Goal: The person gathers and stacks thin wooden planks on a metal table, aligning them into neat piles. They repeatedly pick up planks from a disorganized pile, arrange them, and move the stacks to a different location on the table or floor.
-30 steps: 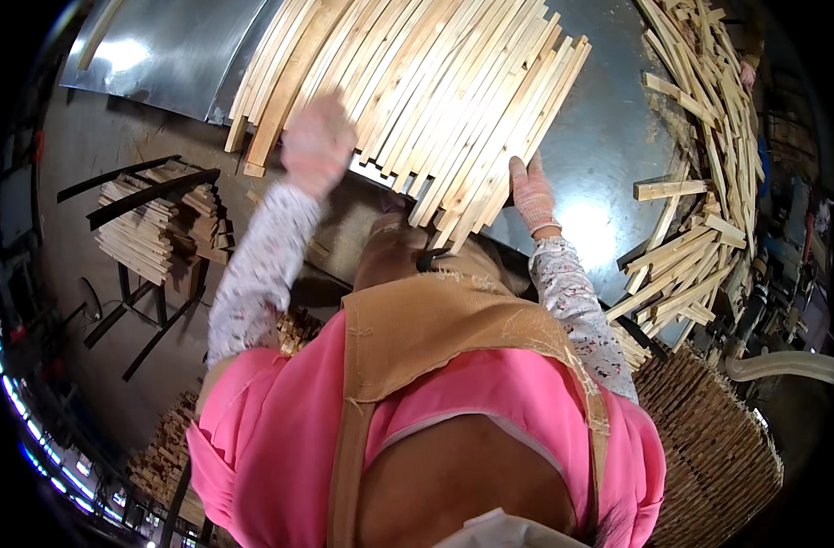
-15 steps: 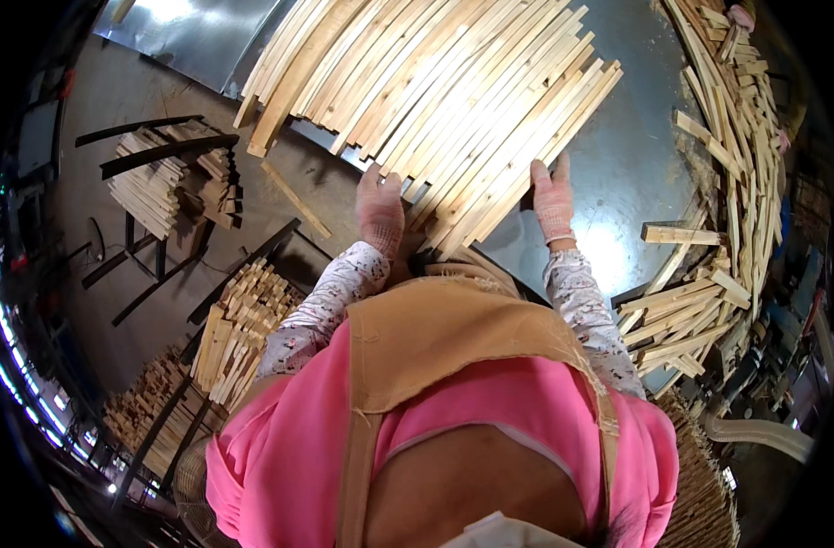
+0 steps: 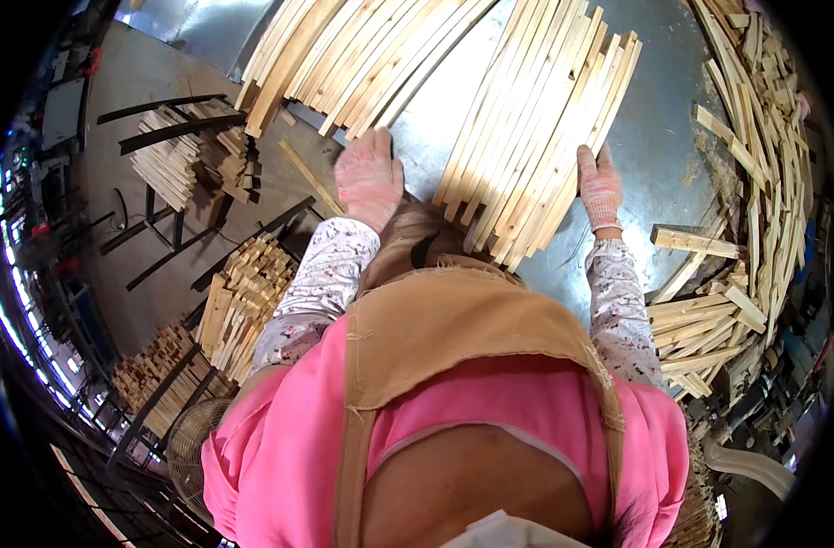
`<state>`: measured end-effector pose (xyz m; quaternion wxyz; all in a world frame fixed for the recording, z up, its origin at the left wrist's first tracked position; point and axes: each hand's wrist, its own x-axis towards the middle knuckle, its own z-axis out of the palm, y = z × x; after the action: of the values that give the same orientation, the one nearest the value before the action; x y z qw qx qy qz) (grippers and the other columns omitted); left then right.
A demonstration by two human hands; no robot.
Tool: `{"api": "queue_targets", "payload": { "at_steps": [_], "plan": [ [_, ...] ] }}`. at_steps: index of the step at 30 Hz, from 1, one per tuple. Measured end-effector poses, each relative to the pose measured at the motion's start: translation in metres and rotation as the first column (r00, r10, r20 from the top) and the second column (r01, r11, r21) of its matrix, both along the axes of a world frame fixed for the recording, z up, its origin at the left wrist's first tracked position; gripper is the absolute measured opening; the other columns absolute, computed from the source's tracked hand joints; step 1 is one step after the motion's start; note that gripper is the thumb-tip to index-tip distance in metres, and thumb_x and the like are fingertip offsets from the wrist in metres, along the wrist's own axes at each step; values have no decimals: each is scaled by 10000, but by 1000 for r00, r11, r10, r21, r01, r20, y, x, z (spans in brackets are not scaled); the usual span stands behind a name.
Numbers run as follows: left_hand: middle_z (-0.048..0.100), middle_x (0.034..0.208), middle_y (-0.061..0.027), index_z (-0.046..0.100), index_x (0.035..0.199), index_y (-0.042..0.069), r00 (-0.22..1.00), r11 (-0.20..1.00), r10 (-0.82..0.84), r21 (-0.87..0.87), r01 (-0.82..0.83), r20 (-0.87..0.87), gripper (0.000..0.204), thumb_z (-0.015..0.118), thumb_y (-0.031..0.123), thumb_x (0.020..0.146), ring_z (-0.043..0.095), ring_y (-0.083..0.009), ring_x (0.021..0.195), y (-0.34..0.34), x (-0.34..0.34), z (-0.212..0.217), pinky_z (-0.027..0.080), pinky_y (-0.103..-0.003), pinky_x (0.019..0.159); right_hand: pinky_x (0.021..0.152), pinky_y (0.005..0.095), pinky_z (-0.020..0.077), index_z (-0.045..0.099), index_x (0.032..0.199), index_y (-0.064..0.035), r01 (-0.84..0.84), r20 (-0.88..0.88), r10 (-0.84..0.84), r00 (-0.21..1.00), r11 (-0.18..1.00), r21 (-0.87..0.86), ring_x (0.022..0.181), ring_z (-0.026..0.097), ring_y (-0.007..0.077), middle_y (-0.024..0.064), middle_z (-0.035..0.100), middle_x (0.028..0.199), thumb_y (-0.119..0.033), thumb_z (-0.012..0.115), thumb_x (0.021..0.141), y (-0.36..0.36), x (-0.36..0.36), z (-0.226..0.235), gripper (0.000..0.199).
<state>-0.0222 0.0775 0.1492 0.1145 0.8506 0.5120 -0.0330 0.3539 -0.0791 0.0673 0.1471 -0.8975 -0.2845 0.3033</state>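
Pale wooden strips lie side by side on a shiny metal table in two groups with a wedge of bare metal between them. My left hand, in a pinkish work glove, is at the near ends of the left group of strips. Its fingers are stretched out and its thumb stands apart; whether the fingertips touch the wood I cannot tell. My right hand, gloved alike, rests against the right side of the right group of strips, fingers extended and not wrapped round any strip.
Loose wooden strips are heaped along the table's right side, with shorter pieces nearer me. At the left, dark metal racks hold stacked wood, and another stack stands beside my left arm. A fan cage is at lower left.
The single spread of strips has parted into two groups. The right group has shifted right along with my right hand. My left hand has moved slightly left and farther up.
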Motion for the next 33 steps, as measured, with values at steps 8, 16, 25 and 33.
{"api": "queue_targets", "payload": {
  "at_steps": [8,16,25,33],
  "plan": [
    [616,1513,-283,566,1550,21,971,885,185,-455,-98,150,591,579,372,1076,604,-424,1394,3,43,-18,488,-526,1166,1117,500,503,448,1676,-87,-35,-74,39,996,998,55,1347,642,482,295,683,1443,-684,520,1028,6,1,27,885],
    [522,1621,-288,531,1552,-47,861,878,223,-478,27,457,810,751,465,964,501,-418,1510,83,158,-87,392,-461,1269,1178,480,501,403,1656,31,-15,211,2,978,998,60,1428,584,477,365,563,1556,-663,734,925,65,23,13,1061],
    [721,1355,-234,501,1580,-60,656,820,223,-503,274,721,800,824,326,957,708,-332,1236,82,166,0,533,-419,1114,1068,408,591,345,1652,25,452,-539,-2,842,549,703,1272,693,310,249,659,1449,-168,910,899,41,19,65,961],
    [730,1292,-75,552,1514,82,-37,741,109,-57,669,993,648,832,115,930,695,-192,1106,178,254,146,592,-375,939,1044,370,586,556,1499,-11,-173,220,-110,969,334,927,1167,715,234,124,741,1277,-202,858,960,66,71,281,647]
  ]
}}
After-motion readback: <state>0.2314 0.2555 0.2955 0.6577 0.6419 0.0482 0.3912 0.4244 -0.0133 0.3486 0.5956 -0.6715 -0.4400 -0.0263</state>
